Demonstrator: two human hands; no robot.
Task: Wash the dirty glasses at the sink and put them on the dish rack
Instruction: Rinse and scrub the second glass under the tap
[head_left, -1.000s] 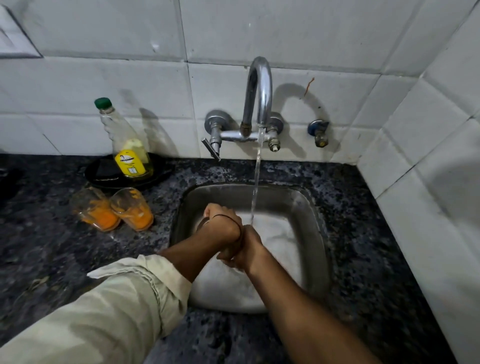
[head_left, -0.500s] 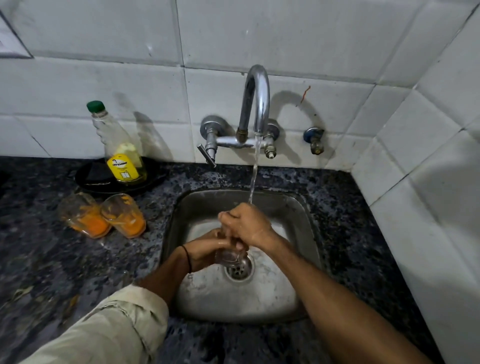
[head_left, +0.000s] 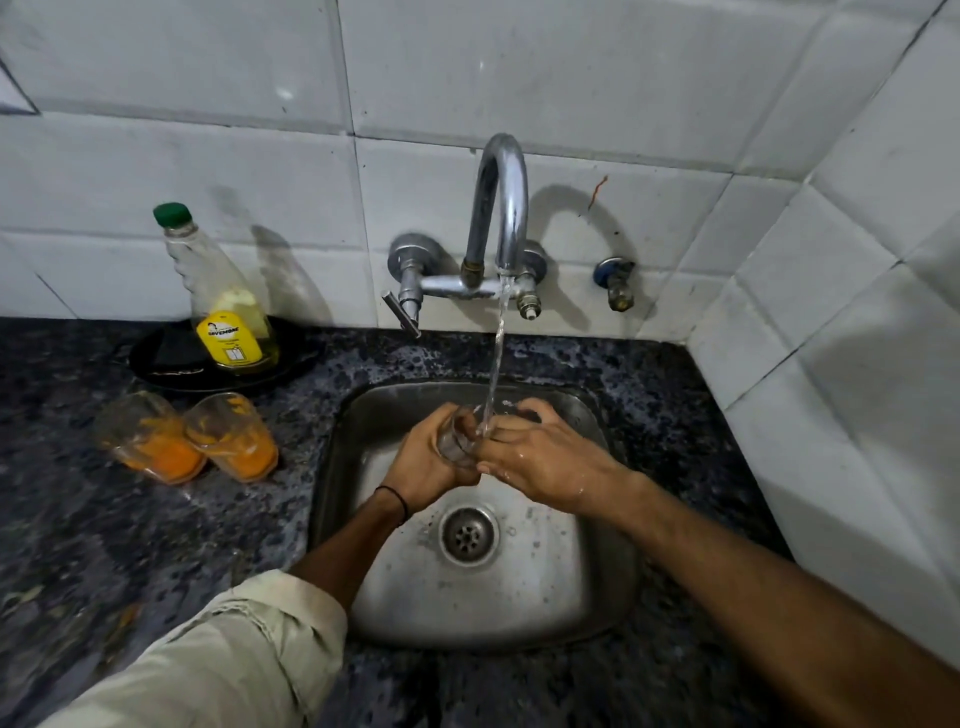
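A clear glass (head_left: 458, 435) is held over the steel sink (head_left: 602, 587), right under the running water from the tap (head_left: 501, 208). My left hand (head_left: 423, 460) grips the glass from the left side. My right hand (head_left: 540, 452) wraps it from the right, wet fingers against its rim. Two dirty glasses (head_left: 150, 441) (head_left: 236, 436) with orange residue stand side by side on the dark counter, left of the sink.
A dish soap bottle (head_left: 223, 306) with a green cap stands on a black plate (head_left: 156, 358) at the back left. White tiled walls close the back and right side. The sink drain (head_left: 468, 535) lies below my hands. No dish rack is in view.
Both hands have risen with the glass toward the back of the sink, and the water stream now falls into the glass. My right hand has shifted from above the glass to its right side.
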